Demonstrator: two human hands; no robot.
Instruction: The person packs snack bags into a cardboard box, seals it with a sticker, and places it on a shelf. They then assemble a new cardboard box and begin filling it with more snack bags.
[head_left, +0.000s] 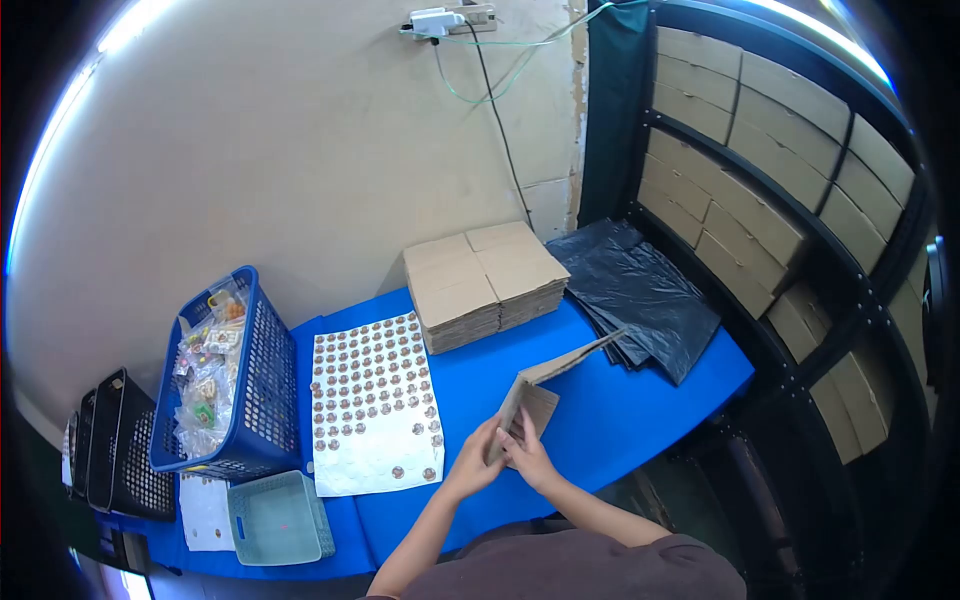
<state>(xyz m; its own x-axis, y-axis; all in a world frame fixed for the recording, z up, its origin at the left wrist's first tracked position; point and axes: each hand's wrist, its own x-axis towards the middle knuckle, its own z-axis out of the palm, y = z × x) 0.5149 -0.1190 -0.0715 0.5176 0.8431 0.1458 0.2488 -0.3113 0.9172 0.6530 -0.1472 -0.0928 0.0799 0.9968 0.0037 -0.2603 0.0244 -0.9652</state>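
The carton is in the air above the near side of the blue worktop, in front of the person's body. It is partly unfolded: one long panel points away to the upper right, and a smaller panel stands out below it.

Both hands are on it. The left hand grips the lower left edge, with the fingers narrow around the board. The right hand is just beside it, with bent fingers on the inner side of the carton; how firmly they press, I cannot tell.

To fold such board well, I think one hand should keep the carton steady while the other bends one panel at a time, exactly along its crease. The pressure should be even along the fold – if it comes from only one point, the board may buckle or tear at the corner. It is also better to hold the fingertips outside the fold, so that they are not pinched.

The long panel reaches over toward the black bags, and the stack of flat board is behind. A small turn toward the body would give the panel more room – and the sheet at the left should not be brushed.
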